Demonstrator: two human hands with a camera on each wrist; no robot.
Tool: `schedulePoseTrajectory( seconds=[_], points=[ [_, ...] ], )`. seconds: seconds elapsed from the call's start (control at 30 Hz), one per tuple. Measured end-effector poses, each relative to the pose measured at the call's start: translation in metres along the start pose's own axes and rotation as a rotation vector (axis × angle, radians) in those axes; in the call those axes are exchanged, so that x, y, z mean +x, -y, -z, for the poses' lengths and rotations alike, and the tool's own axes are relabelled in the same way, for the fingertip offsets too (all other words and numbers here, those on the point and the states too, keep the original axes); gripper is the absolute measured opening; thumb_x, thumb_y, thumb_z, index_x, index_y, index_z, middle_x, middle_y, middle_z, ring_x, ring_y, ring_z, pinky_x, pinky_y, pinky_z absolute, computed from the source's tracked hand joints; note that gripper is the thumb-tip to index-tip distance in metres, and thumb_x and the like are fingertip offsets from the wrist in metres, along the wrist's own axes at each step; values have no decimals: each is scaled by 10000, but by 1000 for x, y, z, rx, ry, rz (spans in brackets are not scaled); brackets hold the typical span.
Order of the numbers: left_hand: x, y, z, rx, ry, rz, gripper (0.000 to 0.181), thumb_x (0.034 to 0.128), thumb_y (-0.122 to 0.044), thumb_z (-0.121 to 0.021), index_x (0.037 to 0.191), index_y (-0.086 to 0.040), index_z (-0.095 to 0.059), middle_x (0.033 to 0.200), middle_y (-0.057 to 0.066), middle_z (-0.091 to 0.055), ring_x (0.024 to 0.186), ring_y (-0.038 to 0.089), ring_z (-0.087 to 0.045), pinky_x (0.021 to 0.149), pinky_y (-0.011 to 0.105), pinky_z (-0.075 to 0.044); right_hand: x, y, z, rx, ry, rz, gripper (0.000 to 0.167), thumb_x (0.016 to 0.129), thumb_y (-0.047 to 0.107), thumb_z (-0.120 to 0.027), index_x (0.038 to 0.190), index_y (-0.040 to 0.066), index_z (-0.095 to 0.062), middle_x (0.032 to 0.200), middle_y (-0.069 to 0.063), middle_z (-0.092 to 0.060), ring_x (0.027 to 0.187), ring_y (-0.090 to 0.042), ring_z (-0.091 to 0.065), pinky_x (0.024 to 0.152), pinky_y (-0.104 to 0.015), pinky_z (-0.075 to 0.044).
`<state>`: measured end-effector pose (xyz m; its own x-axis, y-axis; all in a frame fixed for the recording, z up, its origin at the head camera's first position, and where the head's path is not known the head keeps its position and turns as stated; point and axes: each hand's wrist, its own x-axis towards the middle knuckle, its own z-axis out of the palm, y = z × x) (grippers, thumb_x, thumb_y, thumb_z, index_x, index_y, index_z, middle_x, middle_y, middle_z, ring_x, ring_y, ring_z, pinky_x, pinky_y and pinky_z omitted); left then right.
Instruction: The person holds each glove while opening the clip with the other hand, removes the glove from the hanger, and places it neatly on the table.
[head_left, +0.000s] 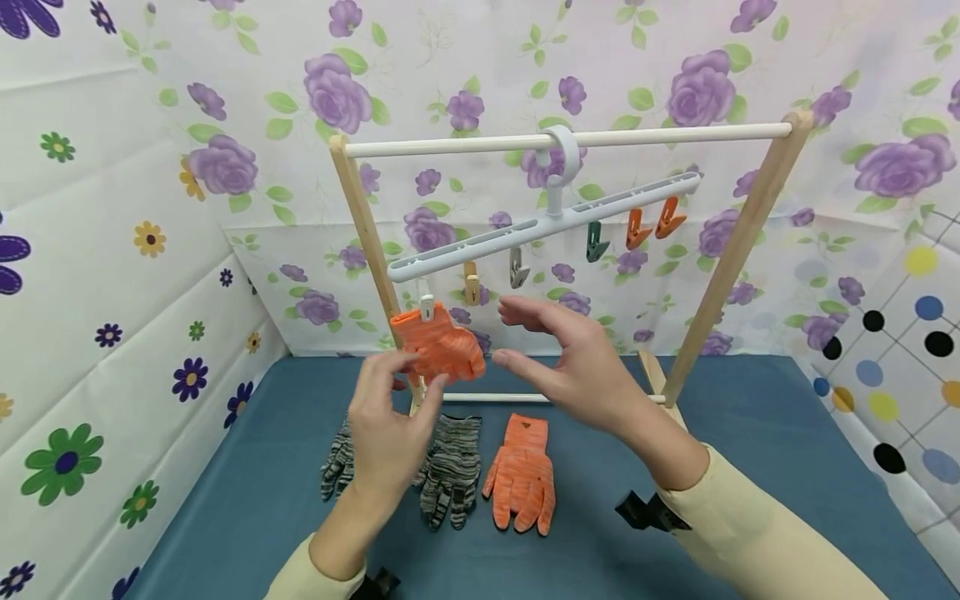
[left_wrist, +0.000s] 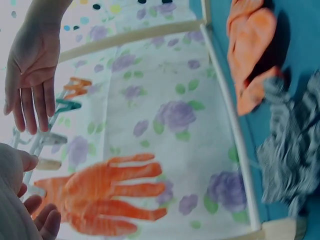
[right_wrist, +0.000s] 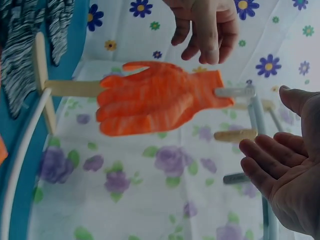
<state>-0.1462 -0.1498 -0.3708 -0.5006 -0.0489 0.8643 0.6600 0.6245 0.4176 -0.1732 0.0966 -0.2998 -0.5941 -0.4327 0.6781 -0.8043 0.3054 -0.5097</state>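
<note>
An orange glove [head_left: 442, 343] hangs by its cuff from a white clothespin [head_left: 427, 307] at the left end of the grey hanger [head_left: 480, 247]. My left hand [head_left: 393, 425] is beside the glove with loosely bent fingers; the right wrist view shows a gap between this hand [right_wrist: 207, 30] and the glove [right_wrist: 150, 100]. To the glove's right, my right hand [head_left: 573, 354] is raised with fingers extended and thumb apart, holding nothing. In the left wrist view the whole hanging glove [left_wrist: 110, 195] shows, fingers spread.
A wooden rack [head_left: 712, 267] carries the hanger on its white top rod [head_left: 450, 147]. Tan, grey, green and orange clothespins [head_left: 637, 229] dangle along the hanger. On the blue surface [head_left: 247, 500] lie another orange glove [head_left: 522, 479] and grey-black gloves [head_left: 450, 467], partly behind my left hand.
</note>
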Motion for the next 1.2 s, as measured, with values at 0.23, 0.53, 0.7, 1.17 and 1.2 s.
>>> schedulePoseTrajectory(
  seconds=[0.23, 0.53, 0.7, 1.17, 1.2],
  points=[
    [16, 14, 13, -25, -39, 104, 511, 925, -116, -857, 1337, 42, -599, 1264, 212, -611, 1117, 344, -604, 880, 434, -509, 26, 14, -13, 60, 50, 7, 571, 992, 185, -798, 1502, 48, -581, 1437, -90, -654, 1326, -192, -615, 1083, -386, -512],
    [43, 33, 15, -234, 187, 305, 506, 1010, -218, -778, 1455, -43, -612, 1308, 110, -684, 1142, 276, -673, 976, 485, -542, 44, 15, -25, 87, 107, -40, 572, 1047, 236, -726, 1546, 42, -524, 1540, -107, -569, 1434, -185, -521, 1147, -389, -457],
    [48, 36, 15, -272, 217, 330, 323, 1039, -229, -737, 1312, -58, -719, 1129, 91, -746, 978, 223, -724, 819, 313, -592, 50, 16, -33, 106, 142, -78, 580, 1086, 235, -661, 1584, 13, -461, 1593, -131, -505, 1477, -216, -471, 1175, -428, -426],
    [46, 34, 16, -369, 219, 377, 198, 1051, -173, -711, 1189, -36, -751, 928, 120, -727, 746, 242, -654, 619, 254, -544, 61, 8, -63, 364, 161, -276, 559, 1163, 320, -469, 1623, 17, -378, 1579, -126, -506, 1418, -211, -527, 1136, -391, -464],
    [46, 33, 16, -371, 219, 380, 197, 1051, -169, -710, 1188, -33, -751, 929, 122, -727, 747, 240, -654, 619, 256, -544, 62, 7, -64, 388, 149, -272, 533, 1164, 299, -470, 1608, 13, -403, 1548, -126, -536, 1398, -212, -546, 1125, -390, -474]
  ],
)
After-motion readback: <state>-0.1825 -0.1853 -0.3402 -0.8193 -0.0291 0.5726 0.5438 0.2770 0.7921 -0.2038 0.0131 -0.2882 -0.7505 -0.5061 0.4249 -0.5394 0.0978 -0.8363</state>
